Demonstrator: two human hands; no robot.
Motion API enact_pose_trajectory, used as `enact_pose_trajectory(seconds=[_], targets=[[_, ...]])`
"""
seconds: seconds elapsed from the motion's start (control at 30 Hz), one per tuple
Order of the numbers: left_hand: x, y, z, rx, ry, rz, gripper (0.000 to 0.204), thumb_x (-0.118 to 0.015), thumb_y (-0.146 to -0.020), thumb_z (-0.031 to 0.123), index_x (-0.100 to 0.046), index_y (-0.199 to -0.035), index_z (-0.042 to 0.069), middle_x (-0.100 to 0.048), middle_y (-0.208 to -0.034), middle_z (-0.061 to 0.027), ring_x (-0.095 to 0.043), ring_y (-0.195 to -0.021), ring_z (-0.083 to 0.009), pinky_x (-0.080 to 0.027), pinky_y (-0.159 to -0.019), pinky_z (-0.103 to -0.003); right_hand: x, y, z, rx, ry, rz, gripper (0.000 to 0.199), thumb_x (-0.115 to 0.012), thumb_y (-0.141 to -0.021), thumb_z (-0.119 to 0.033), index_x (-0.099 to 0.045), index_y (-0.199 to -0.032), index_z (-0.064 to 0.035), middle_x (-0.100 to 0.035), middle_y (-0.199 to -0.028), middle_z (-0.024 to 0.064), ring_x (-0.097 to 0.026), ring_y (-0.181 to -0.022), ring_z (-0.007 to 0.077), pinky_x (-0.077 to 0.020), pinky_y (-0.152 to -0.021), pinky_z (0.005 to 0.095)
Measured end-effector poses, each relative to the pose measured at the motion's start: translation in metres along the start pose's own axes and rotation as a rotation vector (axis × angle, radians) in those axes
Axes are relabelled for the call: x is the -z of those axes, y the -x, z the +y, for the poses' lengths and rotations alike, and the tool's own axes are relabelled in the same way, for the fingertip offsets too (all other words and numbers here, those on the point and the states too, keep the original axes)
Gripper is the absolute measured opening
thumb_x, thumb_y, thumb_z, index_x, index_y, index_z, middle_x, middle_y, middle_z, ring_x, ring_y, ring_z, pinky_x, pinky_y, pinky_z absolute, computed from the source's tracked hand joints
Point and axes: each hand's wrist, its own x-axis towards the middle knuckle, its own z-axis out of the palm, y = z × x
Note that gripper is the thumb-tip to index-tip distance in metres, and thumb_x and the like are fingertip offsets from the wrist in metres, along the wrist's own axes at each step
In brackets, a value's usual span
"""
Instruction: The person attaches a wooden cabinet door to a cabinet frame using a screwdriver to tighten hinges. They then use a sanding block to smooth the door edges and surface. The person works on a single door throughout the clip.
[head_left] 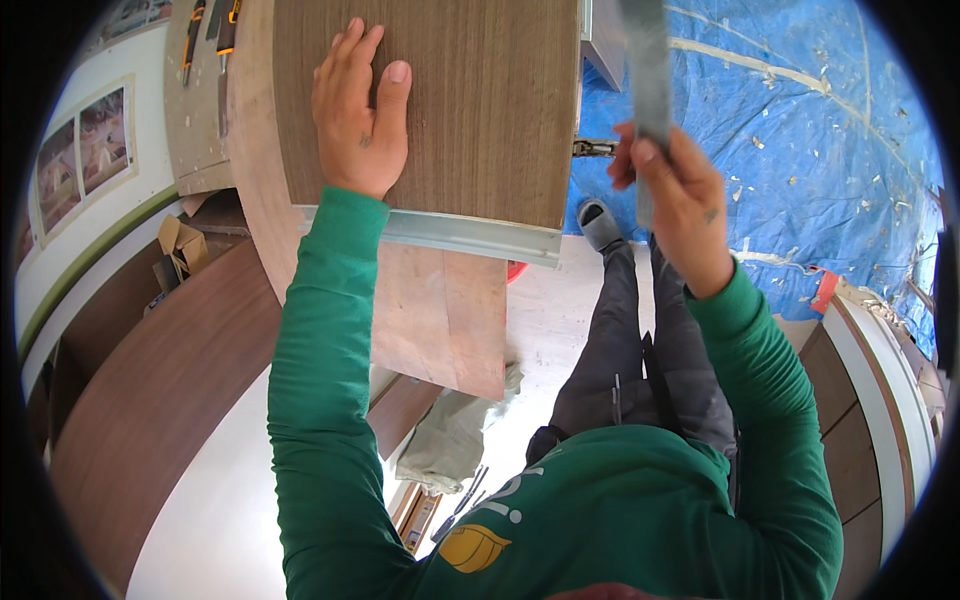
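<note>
- Two bare hands in view; left hand (pixel 362 125), upper left of centre, laid flat with fingers extended on brown wood-grain panel (pixel 480 110) at top centre.
- Right hand (pixel 692 205), upper right of centre: fingers wrapped around long grey bar (pixel 648 80), cut off by top edge of frame; blurred, exact kind unclear.
- Along panel's lower edge: pale metal rail (pixel 480 232), partly hidden by left sleeve (pixel 330 330).
- Between panel's right edge and right hand: metal hinge (pixel 594 148).
- Below rail: light plywood board (pixel 440 320); red object (pixel 516 271) at its right edge, mostly covered.
- Upper right: wrinkled blue sheet (pixel 800 150) with pale scraps, partly blocked by bar and right hand.
- Upper left: cutter knife (pixel 193 42), black and orange; photo prints (pixel 103 140) on wall beyond.
- Left: small cardboard box (pixel 182 246) above long brown board (pixel 170 420).
- Lower centre: crumpled pale cloth (pixel 445 440).
- Near right hand, lower left: grey slipper (pixel 600 226) on foot.
</note>
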Motion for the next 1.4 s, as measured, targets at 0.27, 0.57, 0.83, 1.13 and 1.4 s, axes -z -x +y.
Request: enact_pose_trajectory(seconds=[0.27, 0.57, 0.83, 1.13, 1.4], targets=[[-0.002, 0.002, -0.002, 0.024, 0.042, 0.035, 0.046, -0.054, -0.108, 0.037, -0.063, -0.137, 0.003, -0.057, -0.149, -0.0191, -0.049, -0.142, -0.0394, -0.032, -0.12, -0.051, 0.028, -0.07, -0.052, -0.107, -0.25, -0.092, 0.038, -0.04, -0.111, -0.026, -0.057, -0.129, 0.0025, -0.066, -0.092, 0.0108, -0.058, -0.073, 0.0179, -0.0471, -0.068, 0.0319], [-0.001, 0.003, -0.003, 0.015, 0.027, 0.07, 0.046, -0.053, -0.108, 0.038, -0.063, -0.137, 0.003, -0.059, -0.147, -0.0195, -0.051, -0.139, -0.0392, -0.032, -0.12, -0.052, 0.028, -0.039, -0.035, -0.293, -0.199, 0.043, 0.03, -0.049, -0.108, -0.026, -0.059, -0.119, -0.0002, -0.063, -0.087, 0.0111, -0.065, -0.076, 0.0229, -0.0545, -0.075, 0.0385], [0.004, 0.003, 0.005, 0.06, 0.076, 0.053, 0.041, -0.052, -0.109, 0.03, -0.062, -0.14, 0.004, -0.056, -0.151, -0.0173, -0.048, -0.144, -0.0351, -0.038, -0.118, -0.043, 0.017, -0.064, -0.087, -0.014, -0.239, 0.026, 0.036, -0.045, -0.112, -0.029, -0.056, -0.129, 0.0005, -0.065, -0.096, 0.0111, -0.065, -0.085, 0.0247, -0.0542, -0.082, 0.0412], [0.003, 0.004, 0.002, 0.032, 0.048, 0.074, 0.041, -0.053, -0.109, 0.032, -0.063, -0.139, 0.005, -0.059, -0.149, -0.0164, -0.051, -0.141, -0.0353, -0.039, -0.118, -0.044, 0.017, -0.063, -0.062, -0.225, -0.459, -0.19, 0.038, -0.045, -0.111, -0.034, -0.056, -0.121, 0.0007, -0.054, -0.08, 0.0073, -0.05, -0.063, 0.0147, -0.0459, -0.061, 0.0352], [0.001, 0.002, 0.005, 0.051, 0.115, 0.087, 0.041, -0.052, -0.109, 0.031, -0.063, -0.138, 0.004, -0.06, -0.147, -0.0171, -0.052, -0.14, -0.036, -0.038, -0.118, -0.045, 0.007, -0.063, -0.083, -0.091, -0.214, -0.121, 0.029, -0.057, -0.102, -0.015, -0.058, -0.125, 0.003, -0.065, -0.091, 0.012, -0.065, -0.079, 0.0225, -0.0553, -0.074, 0.0374]])
